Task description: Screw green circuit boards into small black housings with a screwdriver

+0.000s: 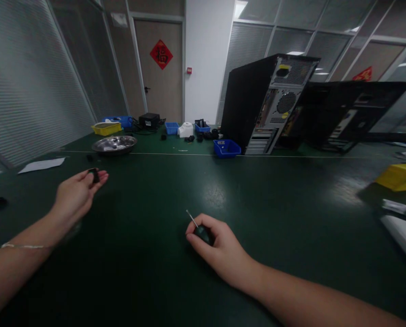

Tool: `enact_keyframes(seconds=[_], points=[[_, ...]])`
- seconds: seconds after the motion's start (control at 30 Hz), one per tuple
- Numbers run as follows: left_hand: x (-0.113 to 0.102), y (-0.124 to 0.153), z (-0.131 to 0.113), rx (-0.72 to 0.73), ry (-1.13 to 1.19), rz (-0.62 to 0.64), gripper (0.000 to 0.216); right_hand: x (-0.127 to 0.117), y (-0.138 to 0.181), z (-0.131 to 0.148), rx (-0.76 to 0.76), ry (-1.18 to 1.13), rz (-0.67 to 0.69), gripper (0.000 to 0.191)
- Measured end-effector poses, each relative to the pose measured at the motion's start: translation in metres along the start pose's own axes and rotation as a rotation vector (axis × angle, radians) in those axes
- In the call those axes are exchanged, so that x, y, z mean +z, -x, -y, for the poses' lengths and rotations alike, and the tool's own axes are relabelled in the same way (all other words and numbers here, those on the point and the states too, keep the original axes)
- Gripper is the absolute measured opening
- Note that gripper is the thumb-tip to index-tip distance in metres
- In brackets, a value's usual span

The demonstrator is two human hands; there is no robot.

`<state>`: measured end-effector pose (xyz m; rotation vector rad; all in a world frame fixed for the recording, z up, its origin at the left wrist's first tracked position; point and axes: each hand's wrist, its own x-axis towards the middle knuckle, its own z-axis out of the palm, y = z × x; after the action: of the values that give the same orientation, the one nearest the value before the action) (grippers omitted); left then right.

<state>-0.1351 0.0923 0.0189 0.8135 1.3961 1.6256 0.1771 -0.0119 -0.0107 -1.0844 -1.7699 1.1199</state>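
Observation:
At the left, my left hand [74, 194] is raised over the green table [148, 195], its fingers closed on a small black part [94, 175] whose kind I cannot make out. Near the middle, my right hand [225, 247] wraps round the dark handle of a small screwdriver [203, 233]. The thin metal shaft points up and to the left. Beyond my left hand lies a round metal dish [114, 144], with a small dark piece [90, 157] close to its near side.
A computer tower [250, 100] stands at the back right beside a blue bin [227, 149]. More black casings [355, 106] are further right. A yellow bin [402, 177] and a white device [403, 238] sit at the right edge. White paper [42, 165] lies far left.

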Motion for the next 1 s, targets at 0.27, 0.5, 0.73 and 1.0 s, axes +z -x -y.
enact_keyframes(seconds=[0.27, 0.5, 0.73, 1.0], points=[[-0.024, -0.018, -0.001, 0.052, 0.037, -0.056, 0.026, -0.002, 0.001, -0.001, -0.006, -0.004, 0.069, 0.006], [0.026, 0.038, 0.017, -0.126, -0.088, 0.360, 0.023, -0.008, 0.001, -0.002, -0.027, -0.030, 0.066, 0.027], [0.048, 0.110, 0.032, -0.225, -0.296, 0.892, 0.027, -0.012, -0.007, -0.004, -0.093, 0.013, 0.035, 0.023], [0.044, 0.109, 0.030, -0.025, -0.469, 0.946, 0.024, -0.011, -0.006, -0.005, -0.162, 0.056, 0.075, 0.027]])
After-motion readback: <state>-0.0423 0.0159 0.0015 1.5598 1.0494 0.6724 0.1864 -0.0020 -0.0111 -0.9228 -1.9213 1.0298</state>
